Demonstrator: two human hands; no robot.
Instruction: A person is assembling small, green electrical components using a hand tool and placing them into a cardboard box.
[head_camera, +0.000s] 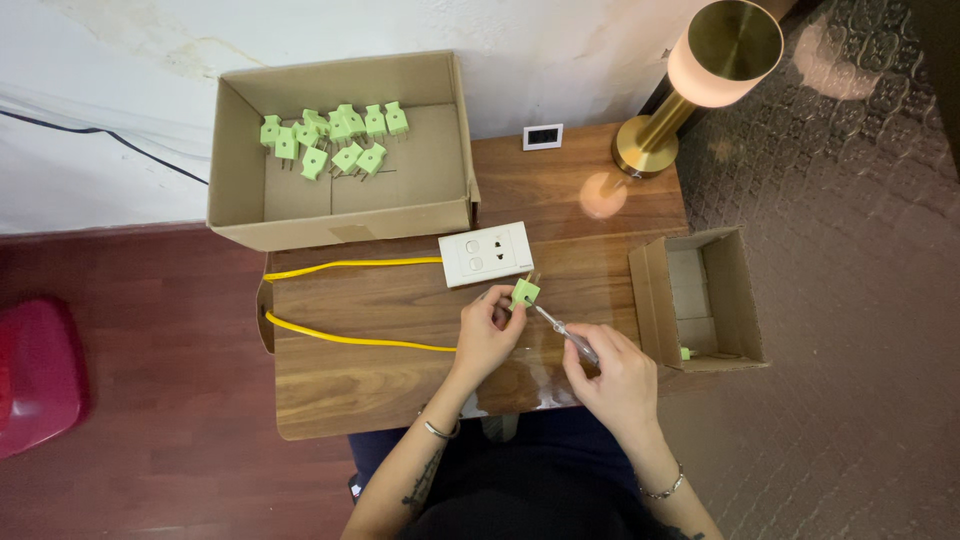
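Observation:
My left hand (487, 333) pinches a small light-green plug (525, 292) just below a white socket-and-switch plate (486, 253) on the wooden table (380, 380). My right hand (612, 372) grips a thin screwdriver (560, 328) whose tip points up-left at the plug. A yellow cable (350, 340) runs from the plate out to the left, loops back and ends by my left hand.
A large open cardboard box (340, 215) at the back left holds several green plugs (335, 135). A smaller open box (705, 300) sits at the table's right edge. A brass lamp (700, 70) stands at the back right beside a small white wall outlet (543, 136). A red object (35, 375) lies on the floor, left.

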